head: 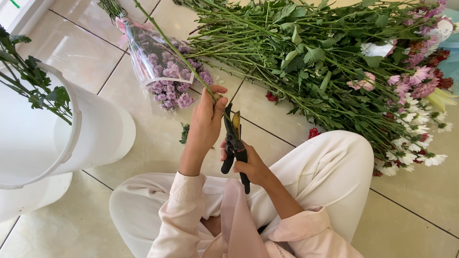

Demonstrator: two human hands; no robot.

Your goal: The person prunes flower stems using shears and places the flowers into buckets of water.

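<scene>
A long green stem (178, 52) slants over the tiled floor (158, 148), its lower end pinched in the left hand (206, 122). The right hand (251, 165) grips black pruning shears (234, 143) just beside it. Purple wrapped flowers (169, 79) lie beyond; a white bucket (52, 138) stands toward the floor's left edge.

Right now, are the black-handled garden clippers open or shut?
Open. The black-handled garden clippers in the right hand show two handles spread apart, and the blades gape beside the long green flower stem that the left hand holds.
</scene>
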